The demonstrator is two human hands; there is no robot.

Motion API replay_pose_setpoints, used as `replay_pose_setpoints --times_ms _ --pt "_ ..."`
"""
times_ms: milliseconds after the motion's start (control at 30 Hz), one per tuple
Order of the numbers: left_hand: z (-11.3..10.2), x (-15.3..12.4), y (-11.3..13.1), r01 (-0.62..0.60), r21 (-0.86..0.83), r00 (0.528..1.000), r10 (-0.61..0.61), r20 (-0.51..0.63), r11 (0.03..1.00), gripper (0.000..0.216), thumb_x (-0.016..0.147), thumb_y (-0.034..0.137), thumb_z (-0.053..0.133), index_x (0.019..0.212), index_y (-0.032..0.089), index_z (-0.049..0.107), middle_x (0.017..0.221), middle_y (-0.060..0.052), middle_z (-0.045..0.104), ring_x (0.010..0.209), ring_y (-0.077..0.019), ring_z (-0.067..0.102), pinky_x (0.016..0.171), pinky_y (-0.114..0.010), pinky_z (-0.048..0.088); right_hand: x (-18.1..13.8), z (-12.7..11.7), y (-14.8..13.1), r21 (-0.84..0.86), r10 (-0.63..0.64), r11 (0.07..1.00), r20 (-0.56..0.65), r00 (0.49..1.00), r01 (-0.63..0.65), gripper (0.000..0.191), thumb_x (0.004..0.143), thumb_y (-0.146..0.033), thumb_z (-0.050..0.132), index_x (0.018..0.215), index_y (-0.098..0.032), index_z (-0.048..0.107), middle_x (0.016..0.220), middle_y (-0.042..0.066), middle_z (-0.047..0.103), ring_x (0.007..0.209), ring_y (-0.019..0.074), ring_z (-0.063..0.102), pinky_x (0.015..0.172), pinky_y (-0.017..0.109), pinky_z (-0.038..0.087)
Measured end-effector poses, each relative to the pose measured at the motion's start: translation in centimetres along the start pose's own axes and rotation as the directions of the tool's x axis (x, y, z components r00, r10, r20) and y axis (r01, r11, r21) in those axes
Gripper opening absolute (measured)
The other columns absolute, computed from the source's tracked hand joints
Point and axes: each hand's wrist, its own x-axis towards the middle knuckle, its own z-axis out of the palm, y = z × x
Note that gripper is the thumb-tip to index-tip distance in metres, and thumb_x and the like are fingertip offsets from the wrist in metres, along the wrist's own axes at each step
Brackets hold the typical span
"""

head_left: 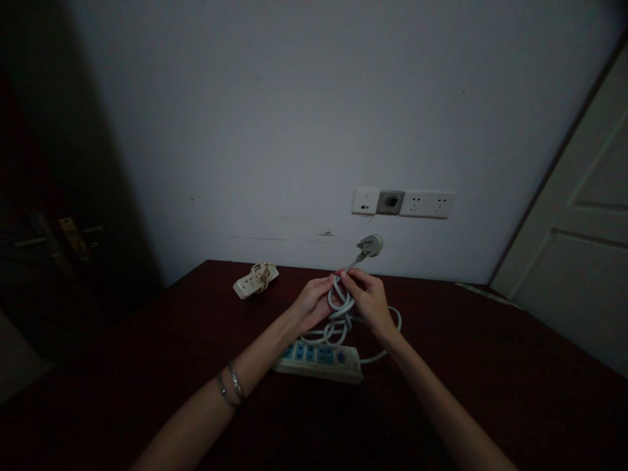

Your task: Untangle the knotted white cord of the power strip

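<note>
A white power strip (321, 361) with blue sockets lies on the dark red table (147, 366). Its grey cable (338, 320) is looped above it. My left hand (311, 302) is closed on the coiled loops from the left. My right hand (369, 297) pinches the same cable near its end. The plug (370, 246) sticks up past my fingers toward the wall.
A second small white extension block (255, 280) with its cord wound round it lies at the table's far left edge. A row of wall outlets (403, 203) sits on the wall behind. A white door (579, 235) stands at the right, a dark door at the left.
</note>
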Motion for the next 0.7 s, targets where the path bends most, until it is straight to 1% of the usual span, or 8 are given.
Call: replay_pose_setpoints --times_ms 133,233,300,367,433,567,633,700 --pt "-0.3 0.3 0.0 -0.018 0.067 1.000 0.016 0.018 0.998 0.028 0.068 0.025 0.071 0.085 0.004 0.065 0.070 -0.007 0.061 0.058 -0.0083 0.051 0.056 -0.021 0.037 0.2 -0.1 0.2 -0.010 0.005 1.000 0.008 1.000 -0.005 0.025 0.073 -0.039 0.058 0.074 -0.015 0.066 0.074 0.005 0.067 0.072 0.0189 0.060 0.071 0.030 0.046" --pt "-0.4 0.3 -0.1 0.000 0.126 1.000 0.001 -0.002 0.992 0.028 0.073 0.031 0.066 0.081 0.004 0.065 0.071 -0.008 0.062 0.062 -0.0101 0.054 0.062 -0.023 0.040 0.5 -0.5 0.2 -0.043 0.010 0.999 -0.016 1.000 -0.011 0.028 0.074 -0.041 0.057 0.073 -0.014 0.066 0.070 0.005 0.066 0.065 0.0178 0.059 0.063 0.029 0.046" --pt "-0.4 0.2 -0.1 0.041 0.177 0.998 -0.033 -0.050 0.983 0.031 0.075 0.036 0.063 0.080 0.005 0.065 0.072 -0.009 0.063 0.066 -0.0117 0.057 0.067 -0.024 0.042 0.7 -0.9 0.2 -0.074 0.006 0.997 -0.061 0.998 -0.011 0.030 0.073 -0.043 0.057 0.072 -0.014 0.066 0.066 0.004 0.064 0.059 0.0166 0.056 0.057 0.027 0.045" --pt "-0.2 0.0 -0.4 0.080 0.210 0.995 -0.064 -0.081 0.974 0.034 0.075 0.039 0.062 0.079 0.006 0.064 0.074 -0.009 0.064 0.069 -0.0128 0.058 0.071 -0.025 0.042 0.9 -1.4 0.1 -0.105 -0.019 0.994 -0.109 0.994 0.007 0.029 0.073 -0.042 0.057 0.071 -0.014 0.065 0.063 0.004 0.063 0.057 0.0159 0.055 0.056 0.027 0.044" --pt "-0.1 -0.1 -0.8 0.075 0.210 0.996 -0.063 -0.063 0.975 0.034 0.074 0.041 0.063 0.079 0.007 0.064 0.075 -0.009 0.064 0.070 -0.0129 0.058 0.073 -0.026 0.041 1.0 -1.6 -0.1 -0.106 -0.029 0.994 -0.133 0.991 0.015 0.028 0.074 -0.042 0.057 0.072 -0.015 0.065 0.063 0.003 0.062 0.057 0.0153 0.054 0.056 0.027 0.043" --pt "-0.1 0.0 -2.1 0.017 0.186 1.000 -0.021 0.017 0.982 0.035 0.071 0.041 0.065 0.080 0.008 0.065 0.076 -0.007 0.064 0.071 -0.0136 0.057 0.074 -0.026 0.040 0.9 -1.3 -0.1 -0.058 -0.005 0.998 -0.139 0.990 -0.003 0.029 0.074 -0.042 0.056 0.073 -0.014 0.065 0.061 0.002 0.061 0.054 0.0142 0.052 0.053 0.026 0.042" --pt "-0.2 0.0 -2.6 0.010 0.194 0.999 -0.018 0.040 0.981 0.037 0.069 0.042 0.067 0.081 0.007 0.065 0.075 -0.007 0.064 0.070 -0.0145 0.057 0.074 -0.027 0.039 0.8 -1.0 0.0 -0.061 -0.020 0.998 -0.131 0.991 0.012 0.028 0.074 -0.040 0.057 0.073 -0.014 0.065 0.065 0.003 0.063 0.058 0.0152 0.055 0.056 0.026 0.042" --pt "-0.4 0.0 -2.9 0.030 0.198 0.998 -0.040 0.047 0.980 0.038 0.067 0.043 0.068 0.081 0.007 0.064 0.072 -0.007 0.063 0.068 -0.0153 0.057 0.073 -0.028 0.039 0.7 -0.8 0.3 -0.070 -0.023 0.997 -0.111 0.993 0.015 0.027 0.073 -0.038 0.058 0.077 -0.013 0.067 0.072 0.005 0.066 0.065 0.0168 0.058 0.061 0.028 0.044"
